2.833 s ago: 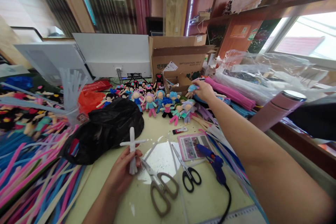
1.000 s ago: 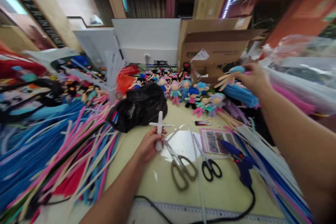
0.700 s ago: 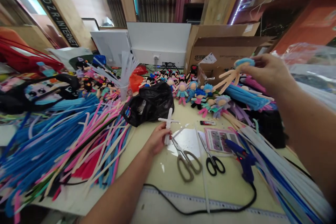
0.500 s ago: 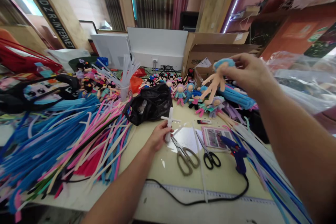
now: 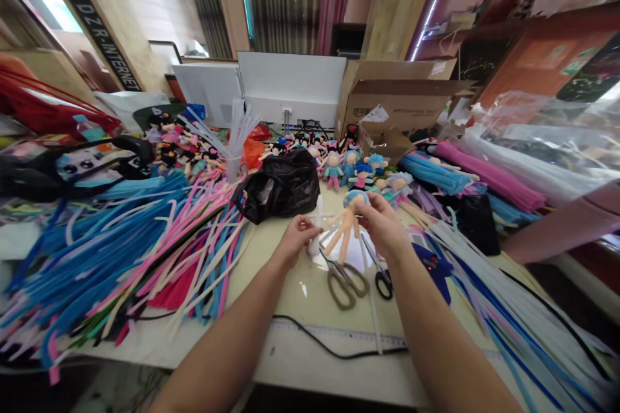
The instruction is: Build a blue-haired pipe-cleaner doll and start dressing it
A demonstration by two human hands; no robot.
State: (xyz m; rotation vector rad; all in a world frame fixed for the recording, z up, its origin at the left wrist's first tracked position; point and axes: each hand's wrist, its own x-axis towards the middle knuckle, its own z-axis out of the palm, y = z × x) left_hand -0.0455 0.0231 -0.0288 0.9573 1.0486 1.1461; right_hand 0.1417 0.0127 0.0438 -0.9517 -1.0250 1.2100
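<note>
My left hand (image 5: 293, 241) is closed round the lower end of a white pipe-cleaner cross (image 5: 316, 224), held upright over the yellow table (image 5: 290, 297). My right hand (image 5: 382, 222) pinches a small doll (image 5: 345, 222) with a blue head and peach-coloured limbs, right beside the white cross. The two hands almost meet above the scissors.
Brown-handled scissors (image 5: 343, 279), black-handled scissors (image 5: 380, 274) and a blue glue gun (image 5: 436, 264) lie under my hands. A black bag (image 5: 278, 190), a row of finished dolls (image 5: 349, 171), heaps of coloured pipe cleaners (image 5: 111, 251), a cardboard box (image 5: 394, 103), a ruler (image 5: 339, 334).
My right hand has carried the blue-headed doll from the far right pile down and left to the white cross. My left hand has kept its grip and stayed in place.
</note>
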